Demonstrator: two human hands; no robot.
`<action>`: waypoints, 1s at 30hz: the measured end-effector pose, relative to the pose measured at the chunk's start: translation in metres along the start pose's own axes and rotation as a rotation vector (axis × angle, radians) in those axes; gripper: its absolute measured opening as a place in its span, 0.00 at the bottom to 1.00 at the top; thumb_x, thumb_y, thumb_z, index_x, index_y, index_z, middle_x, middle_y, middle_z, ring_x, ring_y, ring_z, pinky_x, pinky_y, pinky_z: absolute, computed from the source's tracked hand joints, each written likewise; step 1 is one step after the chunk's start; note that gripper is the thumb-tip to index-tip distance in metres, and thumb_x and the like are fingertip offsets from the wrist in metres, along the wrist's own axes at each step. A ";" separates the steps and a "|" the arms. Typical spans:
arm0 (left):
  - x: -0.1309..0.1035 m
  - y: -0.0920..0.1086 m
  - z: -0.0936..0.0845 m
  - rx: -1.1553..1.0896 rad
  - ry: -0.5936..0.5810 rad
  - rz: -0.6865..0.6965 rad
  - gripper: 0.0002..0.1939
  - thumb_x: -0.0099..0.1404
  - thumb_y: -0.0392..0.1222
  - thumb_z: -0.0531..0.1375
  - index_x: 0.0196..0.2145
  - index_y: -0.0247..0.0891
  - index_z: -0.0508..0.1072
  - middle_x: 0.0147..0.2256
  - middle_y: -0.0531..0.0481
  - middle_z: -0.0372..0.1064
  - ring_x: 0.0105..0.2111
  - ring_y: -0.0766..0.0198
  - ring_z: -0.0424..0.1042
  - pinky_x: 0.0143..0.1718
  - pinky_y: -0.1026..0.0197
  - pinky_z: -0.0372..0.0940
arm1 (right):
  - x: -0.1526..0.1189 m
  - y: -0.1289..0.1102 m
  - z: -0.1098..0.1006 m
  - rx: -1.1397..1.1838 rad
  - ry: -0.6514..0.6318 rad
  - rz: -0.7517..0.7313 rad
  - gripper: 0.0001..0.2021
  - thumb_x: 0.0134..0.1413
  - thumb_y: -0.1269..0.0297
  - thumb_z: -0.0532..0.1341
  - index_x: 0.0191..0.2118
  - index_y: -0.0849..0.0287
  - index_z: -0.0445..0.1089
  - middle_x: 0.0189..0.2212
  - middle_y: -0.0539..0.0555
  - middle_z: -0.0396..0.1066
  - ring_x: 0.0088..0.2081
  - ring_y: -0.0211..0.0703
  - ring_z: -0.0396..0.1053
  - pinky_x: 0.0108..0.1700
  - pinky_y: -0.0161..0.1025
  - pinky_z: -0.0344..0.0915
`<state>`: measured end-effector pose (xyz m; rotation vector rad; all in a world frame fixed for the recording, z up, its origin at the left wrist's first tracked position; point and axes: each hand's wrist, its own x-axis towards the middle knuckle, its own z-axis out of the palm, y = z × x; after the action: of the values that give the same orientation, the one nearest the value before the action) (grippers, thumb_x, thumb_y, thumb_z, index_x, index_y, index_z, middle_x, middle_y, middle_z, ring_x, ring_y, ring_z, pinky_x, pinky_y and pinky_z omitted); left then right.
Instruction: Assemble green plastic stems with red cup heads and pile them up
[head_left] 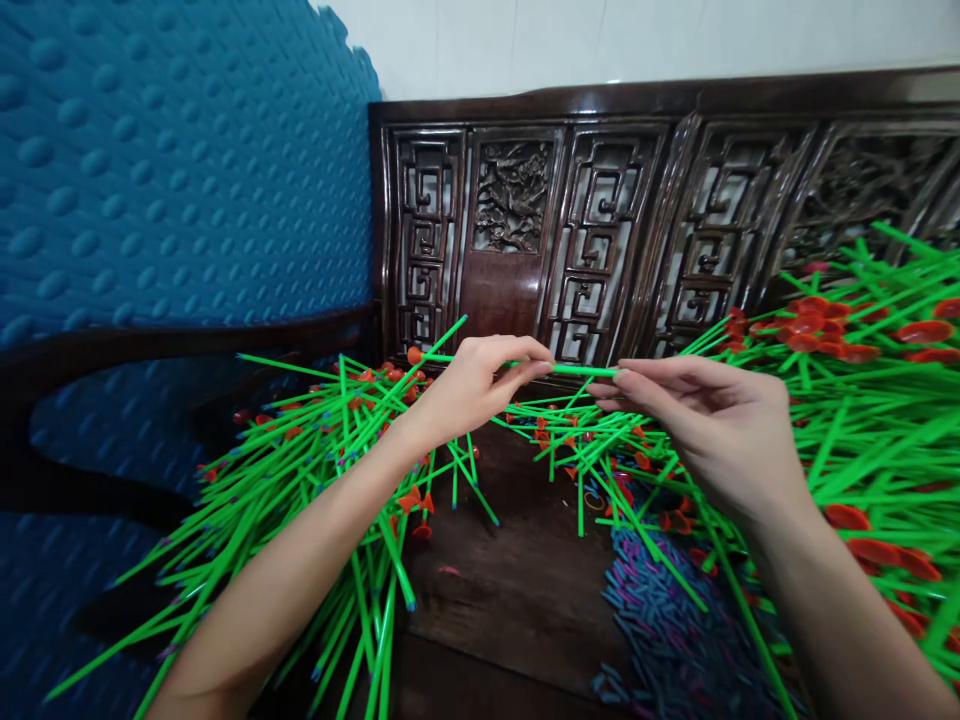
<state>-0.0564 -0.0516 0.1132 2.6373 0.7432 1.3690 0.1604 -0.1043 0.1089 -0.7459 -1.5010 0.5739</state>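
Note:
A thin green stick (581, 370) lies level between my two hands, in front of the carved wooden backrest. My left hand (487, 380) pinches it with thumb and forefinger, and an orange cup-shaped piece (415, 356) shows at the stick's left end. At the right end, the fingertips of my right hand (705, 410) are closed on the stick; its tip is hidden by them. Below my left hand is a pile of green sticks (300, 500) with orange pieces and small blue or purple tips.
More green sticks (877, 430) with orange cups are heaped at the right. Small blue and purple pieces (675, 630) lie on the dark wooden seat (510, 580). A blue studded mat (187, 170) stands behind the wooden armrest (187, 335) at left.

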 end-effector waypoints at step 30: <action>-0.004 0.013 0.011 -0.165 -0.022 -0.214 0.16 0.64 0.37 0.63 0.49 0.31 0.78 0.34 0.44 0.80 0.31 0.64 0.77 0.35 0.61 0.74 | -0.045 0.113 0.051 -0.554 -0.934 0.451 0.09 0.41 0.74 0.72 0.28 0.60 0.71 0.18 0.44 0.66 0.24 0.37 0.67 0.25 0.32 0.57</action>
<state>-0.0453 -0.0633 0.1073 2.3668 0.8420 1.2819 0.1220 -0.0585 -0.0084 -1.3771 -2.4283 0.9332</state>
